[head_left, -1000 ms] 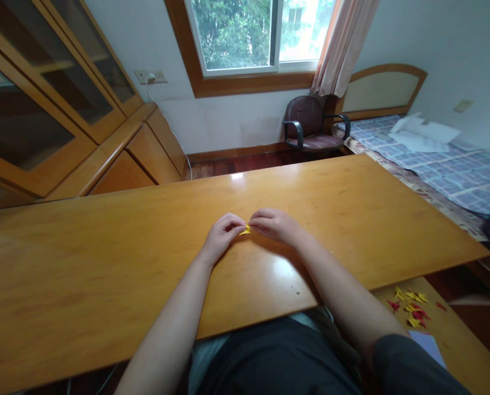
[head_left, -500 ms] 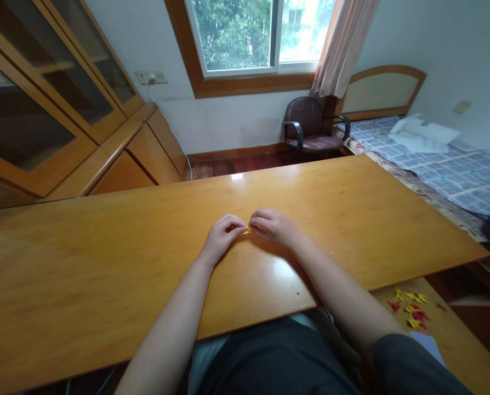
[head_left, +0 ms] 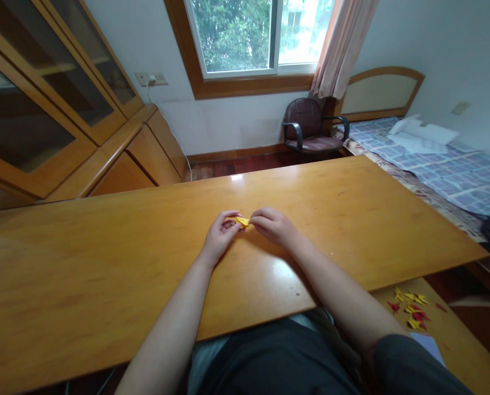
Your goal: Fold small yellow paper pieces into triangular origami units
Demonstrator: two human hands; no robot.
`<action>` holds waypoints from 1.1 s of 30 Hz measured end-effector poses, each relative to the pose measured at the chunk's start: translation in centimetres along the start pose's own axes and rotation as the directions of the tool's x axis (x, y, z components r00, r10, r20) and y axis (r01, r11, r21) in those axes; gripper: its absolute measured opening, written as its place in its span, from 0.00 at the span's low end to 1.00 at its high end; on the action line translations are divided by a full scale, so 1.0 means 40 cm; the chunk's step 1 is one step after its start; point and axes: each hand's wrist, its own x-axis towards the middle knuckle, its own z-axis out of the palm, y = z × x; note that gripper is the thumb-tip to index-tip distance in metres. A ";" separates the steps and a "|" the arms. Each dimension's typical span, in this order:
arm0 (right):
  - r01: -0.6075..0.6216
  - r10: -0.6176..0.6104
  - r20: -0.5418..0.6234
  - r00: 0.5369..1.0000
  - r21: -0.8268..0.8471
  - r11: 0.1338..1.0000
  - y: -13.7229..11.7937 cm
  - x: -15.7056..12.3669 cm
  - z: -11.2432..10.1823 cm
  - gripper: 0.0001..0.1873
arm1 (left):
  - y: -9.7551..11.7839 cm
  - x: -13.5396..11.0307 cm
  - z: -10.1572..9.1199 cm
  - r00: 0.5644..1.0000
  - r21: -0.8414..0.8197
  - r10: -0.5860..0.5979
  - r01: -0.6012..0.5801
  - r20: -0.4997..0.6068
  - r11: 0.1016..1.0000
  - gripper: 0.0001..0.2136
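Note:
A small piece of yellow origami paper (head_left: 242,222), folded to a narrow pointed form, is held just above the wooden table (head_left: 105,263). My left hand (head_left: 222,235) grips its left side, thumb in front and the fingers curled behind. The right end is pinched by the fingertips of my right hand (head_left: 273,225), which comes in from the other side. Fingers cover parts of the paper, so its full shape is hidden.
Several yellow and red folded paper figures (head_left: 415,310) lie on a lower wooden surface at right, beside a pale sheet (head_left: 428,345). Beyond the table are an armchair (head_left: 311,126), a bed (head_left: 446,164) and a glass-fronted cabinet (head_left: 101,145).
The yellow paper has risen slightly and more of it shows between my hands. My left fingers have opened around it and shifted; my right hand has barely moved.

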 end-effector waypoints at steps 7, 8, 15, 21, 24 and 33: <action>-0.139 0.138 0.017 0.990 0.181 0.974 -0.008 -0.003 0.013 0.10 | -0.013 0.001 0.002 0.997 0.110 -0.013 0.022 -0.081 0.994 0.17; -0.185 0.191 -0.005 0.982 0.222 0.957 -0.007 -0.004 0.017 0.10 | -0.015 0.002 0.001 0.994 0.144 0.009 0.007 -0.113 0.990 0.17; -0.472 0.476 0.113 0.872 0.451 0.757 0.001 -0.007 0.041 0.08 | -0.014 0.003 -0.006 0.958 0.399 0.180 -0.079 -0.222 0.914 0.16; -0.589 0.602 0.169 0.780 0.521 0.617 -0.009 0.004 0.062 0.11 | 0.001 -0.002 0.005 0.955 0.516 0.238 -0.116 -0.177 0.848 0.14; -0.604 0.623 0.189 0.759 0.561 0.567 -0.011 0.007 0.066 0.12 | 0.003 -0.002 0.009 0.954 0.546 0.262 -0.141 -0.149 0.826 0.13; -0.587 0.647 0.248 0.721 0.715 0.381 -0.012 0.006 0.072 0.15 | 0.008 -0.004 0.009 0.955 0.545 0.280 -0.181 -0.103 0.819 0.12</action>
